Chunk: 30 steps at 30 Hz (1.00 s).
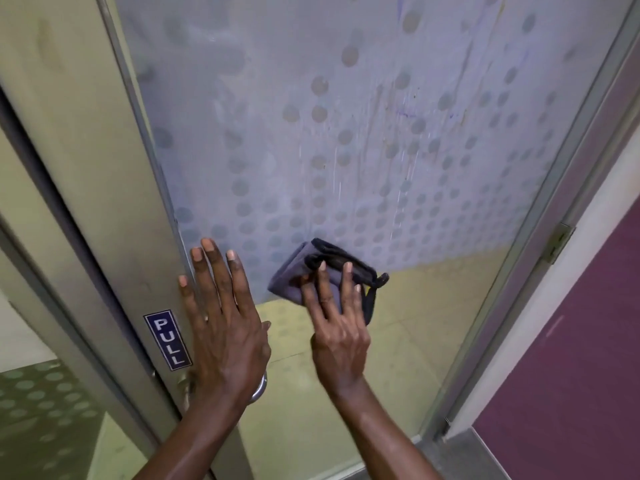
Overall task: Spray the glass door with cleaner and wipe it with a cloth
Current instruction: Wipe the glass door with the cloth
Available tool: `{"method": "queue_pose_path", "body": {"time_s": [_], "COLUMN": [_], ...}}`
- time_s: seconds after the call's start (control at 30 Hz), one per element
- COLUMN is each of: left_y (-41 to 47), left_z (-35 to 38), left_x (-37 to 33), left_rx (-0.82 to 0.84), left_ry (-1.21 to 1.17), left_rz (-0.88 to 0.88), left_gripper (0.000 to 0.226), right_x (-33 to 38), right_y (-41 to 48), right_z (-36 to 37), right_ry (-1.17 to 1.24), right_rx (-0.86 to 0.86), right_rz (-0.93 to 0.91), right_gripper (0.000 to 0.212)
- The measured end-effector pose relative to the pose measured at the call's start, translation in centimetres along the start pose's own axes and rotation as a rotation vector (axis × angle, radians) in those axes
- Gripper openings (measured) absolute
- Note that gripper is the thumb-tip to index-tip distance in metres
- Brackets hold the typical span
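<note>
- Currently, door (pixel 346 133): a glass pane in a metal frame, and I see it filling most of the view. Its upper part is frosted with rows of grey dots, its lower part clear.
- Streaks (pixel 333 174): thin wet runs down the frosted part of the door, near its middle.
- Cloth (pixel 287 282): folded, grey with dark edging. It lies flat against the door at the lower border of the frosted part, about mid-width.
- Right hand (pixel 337 327): I log it on the cloth, fingers straight and spread across it, pressing it to the door, not curled round it.
- Left hand (pixel 225 323): flat, with fingers straight and fanned, holding nothing. It lies on the door's left frame bar (pixel 121 202), with some fingertips over the edge of the pane.
- Hands together: I read them as apart and not touching each other, the left one beside the cloth.
- Sign (pixel 167 339): a blue "PULL" plate on the door's left frame bar, just left of the left hand.
- Handle (pixel 260 393): round metal at the door's left edge, mostly hidden under the left hand.
- Hinge (pixel 557 242): on the jamb at the door's right side.
- Wall (pixel 571 358): purple, right of the door.
</note>
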<state>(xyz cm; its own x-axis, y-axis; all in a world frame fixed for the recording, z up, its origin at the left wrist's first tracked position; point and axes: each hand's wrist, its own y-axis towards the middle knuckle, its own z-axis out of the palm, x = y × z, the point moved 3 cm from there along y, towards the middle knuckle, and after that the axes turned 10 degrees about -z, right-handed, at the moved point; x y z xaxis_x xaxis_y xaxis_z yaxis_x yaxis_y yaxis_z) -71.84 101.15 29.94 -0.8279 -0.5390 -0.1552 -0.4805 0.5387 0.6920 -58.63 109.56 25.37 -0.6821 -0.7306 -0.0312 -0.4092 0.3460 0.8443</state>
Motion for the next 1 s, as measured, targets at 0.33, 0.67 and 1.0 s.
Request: {"method": "queue_pose_path", "body": {"time_s": [0.33, 0.67, 1.0], "left_y": [0.2, 0.0, 0.0], "left_z": [1.0, 1.2, 1.2], "left_x": [0.6, -0.2, 0.3], "left_rx": [-0.013, -0.018, -0.031], "left_ry": [0.016, -0.011, 0.001], "left_rz": [0.005, -0.025, -0.002], "left_gripper": [0.159, 0.16, 0.158], "right_x": [-12.9, 2.1, -17.4], "right_y": [7.6, 2.9, 8.9], "right_z": [-2.4, -0.9, -4.0], "right_ry": [0.256, 0.034, 0.217], "right_rx": [-0.435, -0.056, -0.402], "right_rz": [0.892, -0.028, 1.016], "right_gripper": [0.075, 0.067, 0.077]}}
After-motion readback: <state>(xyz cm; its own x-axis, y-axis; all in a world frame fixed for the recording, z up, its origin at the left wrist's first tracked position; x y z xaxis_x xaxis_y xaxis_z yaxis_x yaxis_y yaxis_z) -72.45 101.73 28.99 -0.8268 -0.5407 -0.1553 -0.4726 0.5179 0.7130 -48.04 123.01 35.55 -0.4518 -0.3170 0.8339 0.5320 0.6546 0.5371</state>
